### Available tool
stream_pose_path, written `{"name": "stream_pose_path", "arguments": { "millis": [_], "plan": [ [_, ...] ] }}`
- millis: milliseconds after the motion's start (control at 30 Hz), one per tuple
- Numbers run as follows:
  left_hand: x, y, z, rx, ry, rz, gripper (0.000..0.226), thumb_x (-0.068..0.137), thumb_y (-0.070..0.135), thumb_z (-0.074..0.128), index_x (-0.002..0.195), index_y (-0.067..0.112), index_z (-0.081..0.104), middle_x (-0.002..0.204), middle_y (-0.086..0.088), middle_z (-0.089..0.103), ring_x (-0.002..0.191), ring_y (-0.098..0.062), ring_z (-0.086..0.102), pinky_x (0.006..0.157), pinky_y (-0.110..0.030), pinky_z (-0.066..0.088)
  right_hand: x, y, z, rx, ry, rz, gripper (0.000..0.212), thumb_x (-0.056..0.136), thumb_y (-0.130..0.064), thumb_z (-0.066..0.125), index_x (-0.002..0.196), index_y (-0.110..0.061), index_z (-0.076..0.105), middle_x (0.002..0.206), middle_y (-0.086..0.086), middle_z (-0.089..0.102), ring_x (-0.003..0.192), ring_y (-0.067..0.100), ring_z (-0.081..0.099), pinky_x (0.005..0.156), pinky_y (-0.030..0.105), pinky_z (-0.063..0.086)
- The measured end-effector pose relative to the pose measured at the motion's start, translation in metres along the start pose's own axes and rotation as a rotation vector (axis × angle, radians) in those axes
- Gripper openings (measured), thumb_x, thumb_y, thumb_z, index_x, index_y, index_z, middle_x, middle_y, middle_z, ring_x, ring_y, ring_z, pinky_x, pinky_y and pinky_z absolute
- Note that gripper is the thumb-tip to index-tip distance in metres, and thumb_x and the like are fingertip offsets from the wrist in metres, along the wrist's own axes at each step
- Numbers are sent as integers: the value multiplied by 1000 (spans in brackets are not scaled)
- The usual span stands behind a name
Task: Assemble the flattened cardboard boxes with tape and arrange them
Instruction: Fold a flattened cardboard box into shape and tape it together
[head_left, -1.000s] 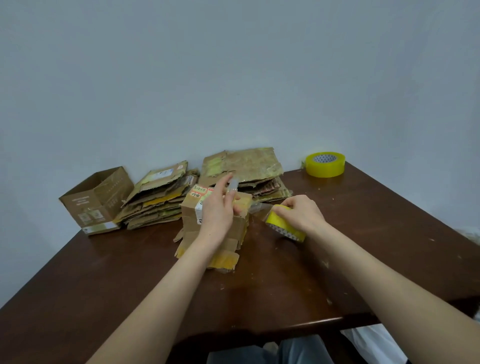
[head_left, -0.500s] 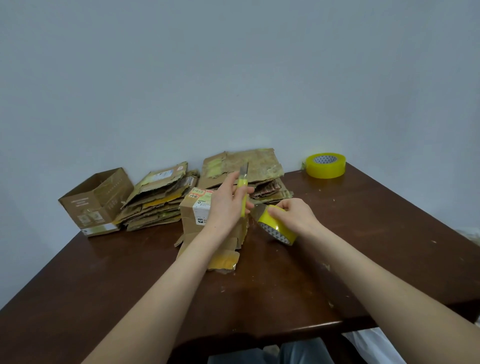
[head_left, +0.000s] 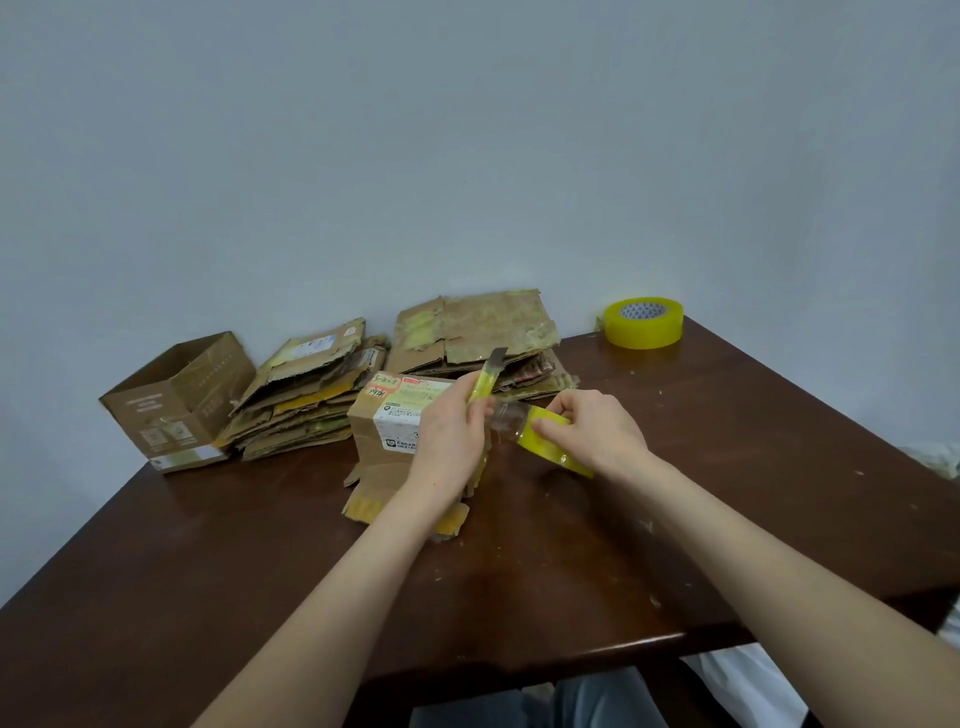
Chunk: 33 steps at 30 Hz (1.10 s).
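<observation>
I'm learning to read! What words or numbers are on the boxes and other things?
"3": white label on the middle box; other print there is blurred.
Unreadable: handwriting on that box's top.
Too blurred: pale print on the open box.
Too small: sticker on the flat cardboard pile.
No words: the far tape roll.

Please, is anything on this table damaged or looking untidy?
Yes. The top sheet of the right cardboard stack is frayed and blotched with yellowish patches. The box being taped has ragged flaps splayed on the table, and pale scraps litter the wood.
</observation>
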<state>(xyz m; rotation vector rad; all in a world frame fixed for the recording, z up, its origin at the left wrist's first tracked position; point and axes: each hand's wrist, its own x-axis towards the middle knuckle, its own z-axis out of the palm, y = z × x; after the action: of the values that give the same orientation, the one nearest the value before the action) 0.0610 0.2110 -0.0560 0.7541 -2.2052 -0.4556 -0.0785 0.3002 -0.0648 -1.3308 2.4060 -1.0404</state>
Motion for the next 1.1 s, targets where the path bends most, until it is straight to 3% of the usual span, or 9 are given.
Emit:
{"name": "stream_pose_path", "arguments": {
  "millis": [133, 333, 467, 533, 700, 800, 967, 1100],
  "plan": [
    [-1, 4, -1, 2, 49, -2, 25, 99, 15, 46, 120, 13, 60, 97, -1, 69, 87, -13, 61, 68, -19, 39, -7, 2, 2, -75, 31, 29, 10, 88, -41, 56, 86, -31, 56, 101, 0, 66, 95, 24, 60, 67, 31, 43],
    [-5, 14, 8, 0, 17, -15, 25, 99, 14, 45, 119, 14, 60, 97, 4, 68, 87, -6, 58, 70, -15, 37, -14, 11, -2, -218, 116, 99, 24, 90, -35, 52, 110, -22, 54, 106, 6, 65, 96, 29, 60, 68, 31, 39],
    [-7, 13, 10, -15, 9, -34, 21, 98, 16, 48, 115, 16, 60, 95, 6, 70, 86, -5, 62, 65, -9, 39, -14, 13, -3, -232, 99, 64, 35, 95, -40, 48, 129, -35, 50, 116, 7, 65, 105, 30, 60, 75, 33, 44],
    [-9, 12, 9, -48, 12, -48, 17, 97, 17, 50, 111, 16, 59, 92, 5, 70, 81, -2, 63, 65, -4, 40, -15, 9, -3, -271, 77, 58, 34, 96, -47, 46, 128, -40, 53, 118, 5, 65, 109, 29, 59, 80, 33, 45],
    [-14, 12, 1, 22, 25, -10, 6, 94, 18, 56, 99, 20, 60, 81, 11, 61, 73, 1, 53, 67, -11, 39, -15, 3, 1, -271, 63, 40, 25, 96, -47, 45, 115, -42, 61, 111, 1, 67, 105, 26, 61, 75, 31, 42],
    [-13, 9, -2, 115, 26, -21, 13, 94, 20, 57, 104, 15, 65, 89, 8, 59, 82, -4, 48, 67, -13, 30, -12, -1, 4, -208, 119, 62, 24, 95, -48, 47, 109, -39, 64, 106, 0, 68, 101, 26, 62, 72, 30, 40],
    [-12, 7, -3, 181, -8, -5, 24, 93, 20, 57, 113, 16, 68, 106, 2, 67, 98, -13, 58, 81, -20, 38, -8, -8, 6, -211, 182, 108, 24, 96, -48, 48, 104, -38, 67, 101, -3, 69, 97, 23, 63, 68, 28, 39],
    [-16, 9, -2, 216, -8, 28, 24, 91, 19, 59, 113, 17, 67, 104, 4, 68, 95, -11, 58, 76, -17, 37, -4, -13, 6, -201, 170, 132, 21, 95, -46, 51, 100, -38, 70, 99, -4, 70, 96, 22, 64, 67, 27, 40]
  ]
}}
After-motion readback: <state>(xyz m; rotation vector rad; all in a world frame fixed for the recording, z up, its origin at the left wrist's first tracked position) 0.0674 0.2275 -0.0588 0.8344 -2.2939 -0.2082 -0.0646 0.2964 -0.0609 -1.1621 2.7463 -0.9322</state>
